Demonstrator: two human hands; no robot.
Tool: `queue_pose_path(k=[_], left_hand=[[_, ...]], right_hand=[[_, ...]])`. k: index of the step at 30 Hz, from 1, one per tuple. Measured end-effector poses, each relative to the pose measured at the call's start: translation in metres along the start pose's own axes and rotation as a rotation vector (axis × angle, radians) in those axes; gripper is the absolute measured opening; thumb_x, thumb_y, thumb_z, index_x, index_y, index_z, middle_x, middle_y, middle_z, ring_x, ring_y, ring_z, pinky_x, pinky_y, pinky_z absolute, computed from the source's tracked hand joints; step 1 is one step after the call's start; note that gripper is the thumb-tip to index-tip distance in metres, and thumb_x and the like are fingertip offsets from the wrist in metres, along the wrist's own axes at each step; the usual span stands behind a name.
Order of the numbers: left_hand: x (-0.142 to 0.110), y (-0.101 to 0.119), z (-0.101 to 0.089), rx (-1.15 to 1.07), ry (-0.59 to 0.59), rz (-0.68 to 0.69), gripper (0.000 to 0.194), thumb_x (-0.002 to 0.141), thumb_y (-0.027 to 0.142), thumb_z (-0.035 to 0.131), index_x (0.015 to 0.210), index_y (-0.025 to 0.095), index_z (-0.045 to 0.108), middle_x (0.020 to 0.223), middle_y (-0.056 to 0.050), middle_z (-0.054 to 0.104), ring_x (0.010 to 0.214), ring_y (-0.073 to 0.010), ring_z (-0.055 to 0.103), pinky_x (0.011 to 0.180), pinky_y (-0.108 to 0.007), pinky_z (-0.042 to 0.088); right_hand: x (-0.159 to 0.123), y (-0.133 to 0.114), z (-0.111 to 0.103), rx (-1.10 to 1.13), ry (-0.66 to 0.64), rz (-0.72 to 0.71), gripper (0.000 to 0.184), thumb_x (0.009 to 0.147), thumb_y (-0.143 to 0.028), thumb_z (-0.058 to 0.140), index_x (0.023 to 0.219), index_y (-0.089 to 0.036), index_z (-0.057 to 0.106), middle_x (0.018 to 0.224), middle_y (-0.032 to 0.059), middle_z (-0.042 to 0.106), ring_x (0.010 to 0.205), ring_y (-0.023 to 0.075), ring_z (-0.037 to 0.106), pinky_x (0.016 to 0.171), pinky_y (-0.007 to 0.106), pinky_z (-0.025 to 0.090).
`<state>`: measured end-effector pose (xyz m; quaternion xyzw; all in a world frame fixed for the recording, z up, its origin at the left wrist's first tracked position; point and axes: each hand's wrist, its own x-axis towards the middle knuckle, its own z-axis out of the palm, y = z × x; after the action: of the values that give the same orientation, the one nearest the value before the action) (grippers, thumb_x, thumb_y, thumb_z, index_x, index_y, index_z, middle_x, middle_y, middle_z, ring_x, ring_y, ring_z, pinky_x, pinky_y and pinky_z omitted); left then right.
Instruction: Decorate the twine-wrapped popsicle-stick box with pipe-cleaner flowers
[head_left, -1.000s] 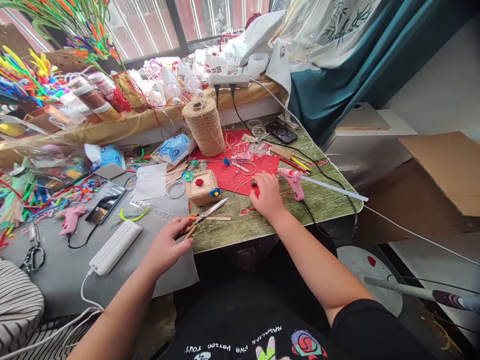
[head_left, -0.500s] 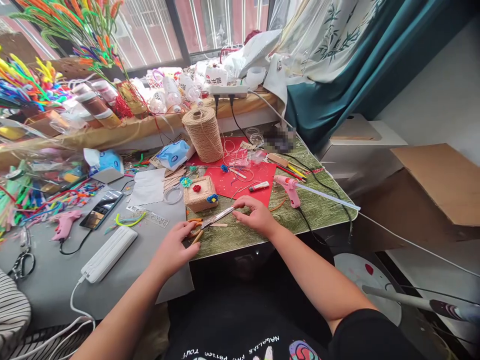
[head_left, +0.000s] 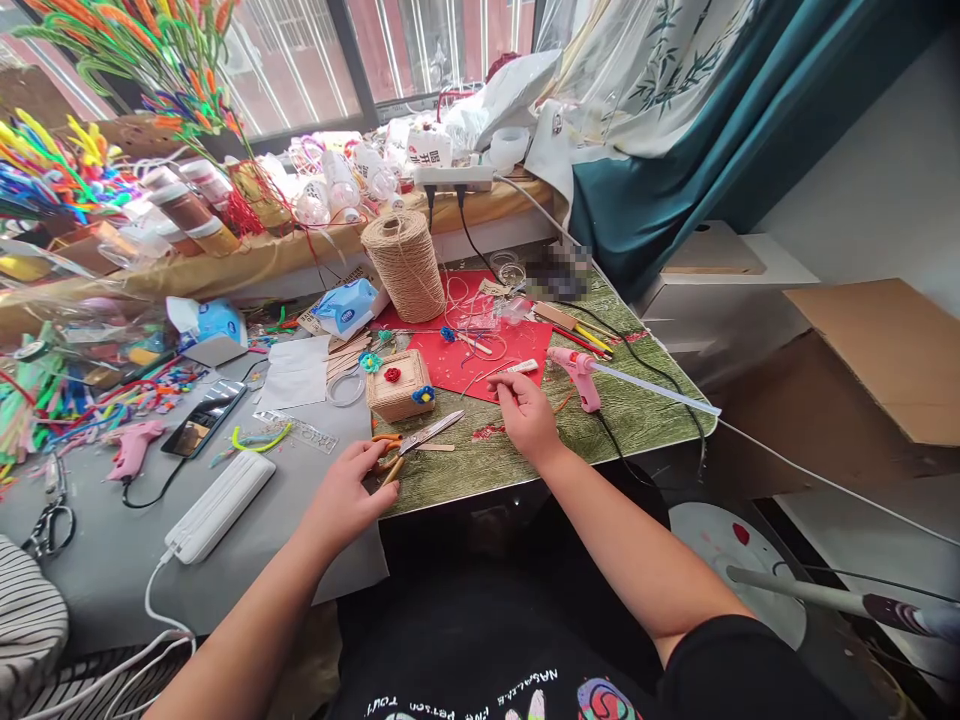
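Observation:
My left hand (head_left: pixel 354 498) is closed round the orange handles of a pair of scissors (head_left: pixel 433 430), low over the table's front edge, blades pointing right. Curled in a pinch, my right hand (head_left: pixel 525 412) is by the lower edge of the red sheet (head_left: pixel 442 370); whatever its fingertips hold is too small to make out. Just beyond it lies a small white stick-like object (head_left: pixel 523 367), partly hidden by the fingers. A twine-wrapped box (head_left: pixel 397 398) with red, teal and blue flowers sits behind the blades. A flat wooden stick (head_left: pixel 442 448) lies beneath the scissors.
A pink glue gun (head_left: pixel 577 372) with a long glue stick is to the right, its black cord trailing over the table edge. Behind stands a large twine spool (head_left: pixel 405 265). At left are a white power bank (head_left: pixel 220 507), a phone (head_left: pixel 206 417) and another pink glue gun (head_left: pixel 133 447).
My right hand left the red sheet, touched the scissors' tips, then moved back up and right, away from them. My left hand kept hold of the scissors throughout.

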<state>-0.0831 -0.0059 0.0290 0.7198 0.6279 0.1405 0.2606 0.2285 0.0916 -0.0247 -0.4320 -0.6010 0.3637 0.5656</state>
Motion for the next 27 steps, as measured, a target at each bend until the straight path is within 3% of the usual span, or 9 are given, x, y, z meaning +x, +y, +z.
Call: queue_pose_path(k=[3,8,15,18,21,24,27], left_hand=[[0.000,0.002,0.000,0.017,0.022,0.012,0.053,0.089,0.035,0.063,0.139,0.021,0.062,0.142,-0.012,0.062,0.128,-0.0319,0.064,0.112,-0.047,0.053],[0.000,-0.001,0.001,0.034,0.055,0.034,0.056,0.087,0.037,0.066,0.140,0.021,0.059,0.145,-0.013,0.061,0.126,-0.0309,0.066,0.109,-0.045,0.057],[-0.002,-0.006,0.008,0.075,0.018,-0.030,0.062,0.088,0.040,0.066,0.144,0.018,0.053,0.143,-0.015,0.064,0.124,-0.0337,0.066,0.112,-0.053,0.052],[0.000,-0.010,0.009,0.086,0.030,-0.006,0.059,0.092,0.043,0.062,0.144,0.016,0.053,0.143,-0.017,0.064,0.130,-0.0356,0.063,0.113,-0.054,0.050],[0.002,-0.015,0.010,0.105,0.035,0.035,0.050,0.094,0.033,0.054,0.140,0.016,0.055,0.140,-0.017,0.065,0.130,-0.0350,0.063,0.112,-0.053,0.051],[0.004,-0.019,0.011,0.147,0.059,0.074,0.053,0.087,0.024,0.056,0.139,0.016,0.054,0.136,-0.017,0.067,0.123,-0.0334,0.066,0.110,-0.051,0.051],[0.005,-0.020,0.009,0.149,0.100,0.061,0.051,0.088,0.027,0.059,0.138,0.018,0.054,0.128,-0.014,0.069,0.114,-0.0307,0.069,0.104,-0.047,0.055]], right_hand=[[0.000,0.002,0.001,-0.021,-0.012,-0.018,0.021,0.101,-0.029,0.057,0.116,-0.023,0.070,0.110,0.0091,0.073,0.102,0.0229,0.070,0.096,0.041,0.058],[0.000,0.001,0.002,-0.096,-0.066,0.015,0.014,0.096,-0.026,0.060,0.102,-0.022,0.072,0.101,0.0067,0.072,0.093,0.0217,0.069,0.087,0.038,0.057],[-0.001,0.002,0.003,-0.093,-0.188,-0.050,0.017,0.093,-0.021,0.060,0.105,-0.022,0.073,0.099,0.0059,0.071,0.094,0.0223,0.068,0.088,0.039,0.056],[-0.002,0.003,0.004,-0.112,-0.171,-0.049,0.017,0.094,-0.020,0.058,0.103,-0.023,0.072,0.098,0.0055,0.071,0.093,0.0228,0.068,0.088,0.039,0.056],[-0.001,0.004,0.003,-0.127,-0.158,-0.042,0.016,0.094,-0.020,0.057,0.101,-0.023,0.072,0.097,0.0050,0.070,0.092,0.0228,0.068,0.086,0.039,0.056],[-0.001,0.003,0.003,-0.136,-0.159,-0.046,0.017,0.094,-0.020,0.056,0.101,-0.023,0.071,0.096,0.0049,0.070,0.091,0.0228,0.068,0.086,0.039,0.056],[0.000,0.003,0.003,-0.143,-0.153,-0.053,0.016,0.094,-0.020,0.056,0.099,-0.023,0.071,0.095,0.0049,0.070,0.091,0.0230,0.067,0.086,0.039,0.055]])
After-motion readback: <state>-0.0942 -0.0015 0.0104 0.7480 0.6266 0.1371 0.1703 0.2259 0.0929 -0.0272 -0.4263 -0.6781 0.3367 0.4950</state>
